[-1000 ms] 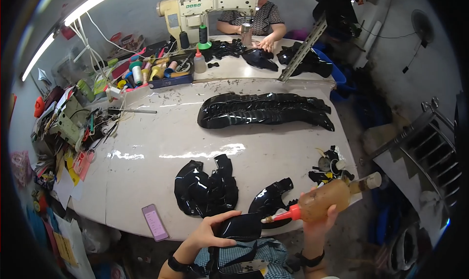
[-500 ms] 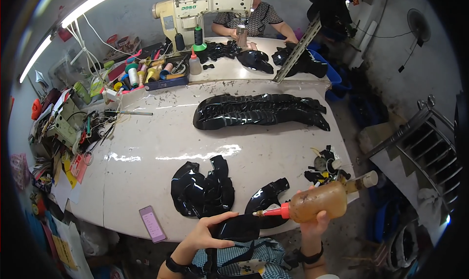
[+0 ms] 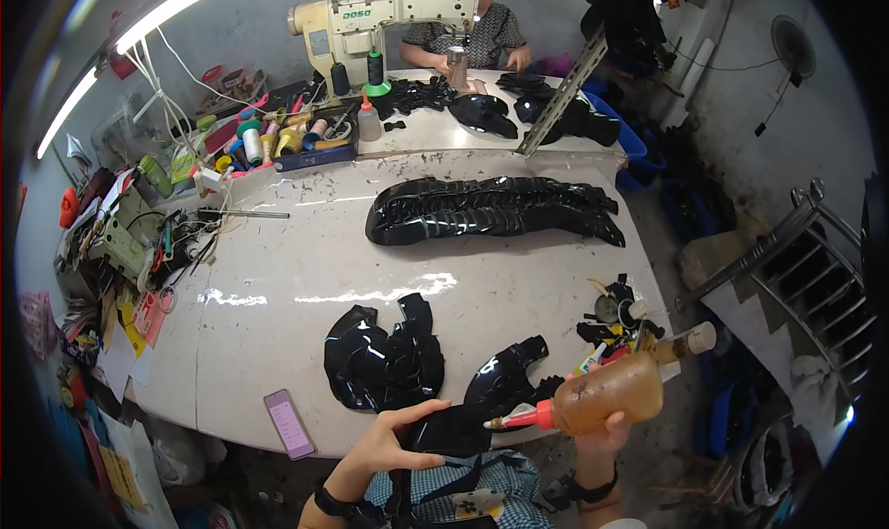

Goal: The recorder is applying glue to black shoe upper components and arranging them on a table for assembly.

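My left hand (image 3: pixel 394 441) pinches a black glossy piece (image 3: pixel 451 431) at its left side, above my lap at the table's front edge. My right hand (image 3: pixel 602 444) is wrapped round a squeeze bottle (image 3: pixel 611 395) of amber liquid, lying nearly level with a red cap. Its tapered nozzle points left, with the tip at the piece's right edge; whether they touch I cannot tell. Just beyond my hands lie a curved black glossy piece (image 3: pixel 505 373), partly hidden by the bottle, and a heap of black glossy pieces (image 3: pixel 384 358).
A long stack of black glossy pieces (image 3: pixel 491 212) lies mid-table. A phone (image 3: pixel 289 425) rests near the front edge. Small tools (image 3: pixel 613 309) clutter the right side. At the back, a person sits behind a sewing machine (image 3: pixel 389 20), near a tray of thread spools (image 3: pixel 315 157).
The bottle has come slightly nearer to me, its nozzle tip sliding down along the piece's right edge. Across the table, the other person's hand has drawn back from some black pieces.
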`<action>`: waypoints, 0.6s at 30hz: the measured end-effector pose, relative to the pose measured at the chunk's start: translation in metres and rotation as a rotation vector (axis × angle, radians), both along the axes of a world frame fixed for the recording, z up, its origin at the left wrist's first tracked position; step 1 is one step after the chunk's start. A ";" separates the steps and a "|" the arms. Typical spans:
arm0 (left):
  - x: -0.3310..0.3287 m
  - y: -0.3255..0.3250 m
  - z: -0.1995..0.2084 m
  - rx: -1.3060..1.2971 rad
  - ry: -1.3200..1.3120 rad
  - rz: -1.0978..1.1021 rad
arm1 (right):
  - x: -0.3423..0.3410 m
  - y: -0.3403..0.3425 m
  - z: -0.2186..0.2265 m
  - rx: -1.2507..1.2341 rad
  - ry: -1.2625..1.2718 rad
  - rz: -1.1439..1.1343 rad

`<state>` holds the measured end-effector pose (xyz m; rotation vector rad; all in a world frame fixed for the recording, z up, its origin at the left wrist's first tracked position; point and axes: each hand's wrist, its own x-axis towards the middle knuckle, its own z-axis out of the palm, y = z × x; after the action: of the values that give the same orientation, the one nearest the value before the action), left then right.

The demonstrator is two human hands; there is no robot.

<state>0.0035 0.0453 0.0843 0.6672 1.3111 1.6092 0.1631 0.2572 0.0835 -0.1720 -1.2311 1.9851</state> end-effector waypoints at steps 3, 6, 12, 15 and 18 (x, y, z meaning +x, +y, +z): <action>-0.001 0.000 0.002 -0.015 -0.027 -0.001 | 0.004 0.000 0.001 0.011 0.042 0.039; -0.001 0.000 0.002 0.004 -0.006 -0.003 | 0.010 -0.002 -0.002 -0.018 0.053 0.074; -0.002 -0.001 0.001 0.014 0.009 0.003 | 0.012 -0.009 0.003 -0.062 0.085 0.158; -0.002 -0.002 -0.001 0.022 -0.034 0.003 | 0.013 -0.013 0.003 -0.044 0.074 0.193; -0.003 -0.003 -0.008 0.081 -0.075 0.041 | 0.011 -0.016 0.003 0.012 0.005 0.095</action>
<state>0.0006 0.0422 0.0765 0.6262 1.2179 1.7119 0.1739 0.2407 0.0868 -0.1047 -1.2684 2.0574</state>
